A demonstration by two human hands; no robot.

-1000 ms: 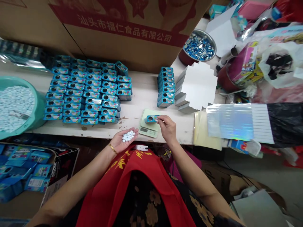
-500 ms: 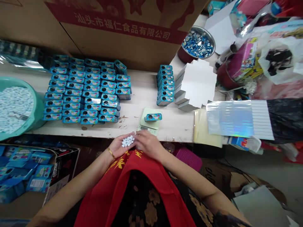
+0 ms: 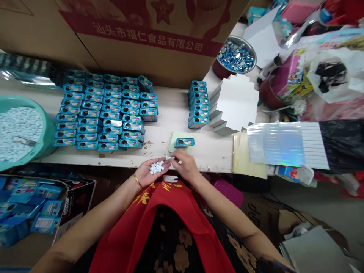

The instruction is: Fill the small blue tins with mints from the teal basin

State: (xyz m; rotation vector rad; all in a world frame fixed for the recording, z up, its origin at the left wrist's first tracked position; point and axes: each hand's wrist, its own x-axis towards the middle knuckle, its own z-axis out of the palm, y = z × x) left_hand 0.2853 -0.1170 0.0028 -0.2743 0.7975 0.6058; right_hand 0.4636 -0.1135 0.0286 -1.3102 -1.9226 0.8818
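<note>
Palm up and cupped, my left hand [image 3: 144, 173] holds a small heap of white candies [image 3: 157, 167] just off the table's front edge. My right hand [image 3: 185, 165] is beside its fingertips, thumb and fingers pinched on what looks like a single white candy [image 3: 172, 157]. Beyond my right hand a blue tin [image 3: 184, 142] with a dark round hole in its top stands on a pale green scale [image 3: 174, 137]. The scale's front part is partly hidden by my hands.
Rows of blue tins [image 3: 110, 113] stand to the left, and a shorter row [image 3: 198, 106] further right. A teal basin [image 3: 47, 125] of candies sits far left. White folded cartons [image 3: 239, 100], a metal bowl of blue-silver discs [image 3: 236, 57] and a large cardboard box [image 3: 136, 60] stand behind.
My right hand has drawn slightly right, away from the left palm, and now pinches a small white piece. The candies in the left palm show more fully. The tin stays on the scale.
</note>
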